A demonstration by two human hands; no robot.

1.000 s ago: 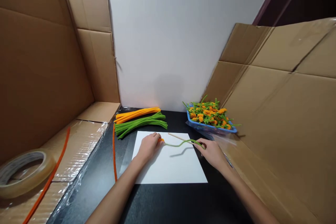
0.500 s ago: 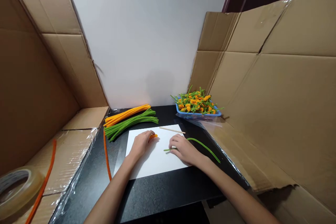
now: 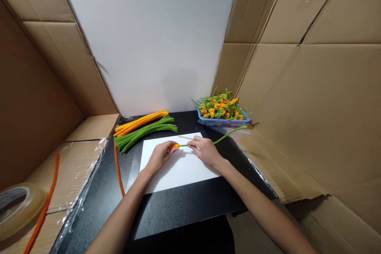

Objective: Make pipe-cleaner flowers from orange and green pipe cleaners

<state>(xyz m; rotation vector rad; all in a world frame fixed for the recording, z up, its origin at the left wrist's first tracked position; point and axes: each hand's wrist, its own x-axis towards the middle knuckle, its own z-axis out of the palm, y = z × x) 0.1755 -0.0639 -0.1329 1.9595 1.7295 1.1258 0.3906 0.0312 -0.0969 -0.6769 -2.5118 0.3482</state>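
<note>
My left hand is closed on a coiled orange pipe cleaner, a small carrot-like roll. In my right hand a green pipe cleaner is pinched. Its short front end points left and meets the tip of the orange coil; whether it sits inside cannot be told. The long tail sticks out to the right beyond my hand. Beneath both hands lies a white sheet of paper. A thin wooden stick rests near the paper's back edge, partly behind my right hand.
Bundles of orange and green pipe cleaners lie at the back left. A blue basket heaped with orange-and-green pieces stands at the back right. A tape roll and an orange-red strip are at left. Cardboard walls flank the black table.
My right hand has brought the green pipe cleaner up and left, to the orange coil's tip. Its tail has swung upward. The view has shifted slightly.
</note>
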